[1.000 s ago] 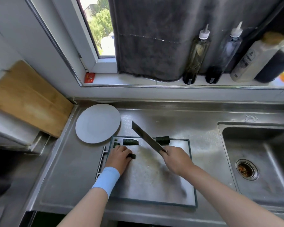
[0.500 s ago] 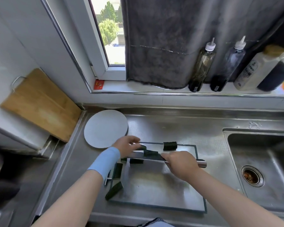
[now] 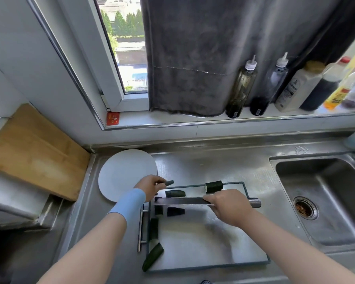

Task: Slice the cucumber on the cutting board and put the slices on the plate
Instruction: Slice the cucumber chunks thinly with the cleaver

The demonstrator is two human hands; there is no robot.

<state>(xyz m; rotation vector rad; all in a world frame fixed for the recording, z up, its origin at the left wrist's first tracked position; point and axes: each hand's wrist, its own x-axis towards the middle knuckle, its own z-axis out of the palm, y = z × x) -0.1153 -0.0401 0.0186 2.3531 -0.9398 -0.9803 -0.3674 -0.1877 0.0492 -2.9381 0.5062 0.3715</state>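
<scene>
A steel cutting board (image 3: pixel 209 242) lies on the counter with several dark green cucumber pieces on it: a chunk (image 3: pixel 213 186) at the far edge, a wedge (image 3: pixel 175 193), small pieces (image 3: pixel 175 212) near the knife, and long strips (image 3: pixel 153 254) at the left edge. My right hand (image 3: pixel 228 208) grips a cleaver (image 3: pixel 178 201) held flat over the board, blade pointing left. My left hand (image 3: pixel 150 186) pinches a small cucumber piece (image 3: pixel 169 183) just right of the white plate (image 3: pixel 121 173), which holds nothing.
A steel sink (image 3: pixel 324 201) with a drain lies to the right. A wooden board (image 3: pixel 33 150) leans at the left. Several sauce bottles (image 3: pixel 241 89) stand on the window sill under a grey curtain (image 3: pixel 203 54).
My left hand left the board, picked up a small cucumber piece and rose beside the plate. The cleaver turned from upright cutting to lying flat across the board.
</scene>
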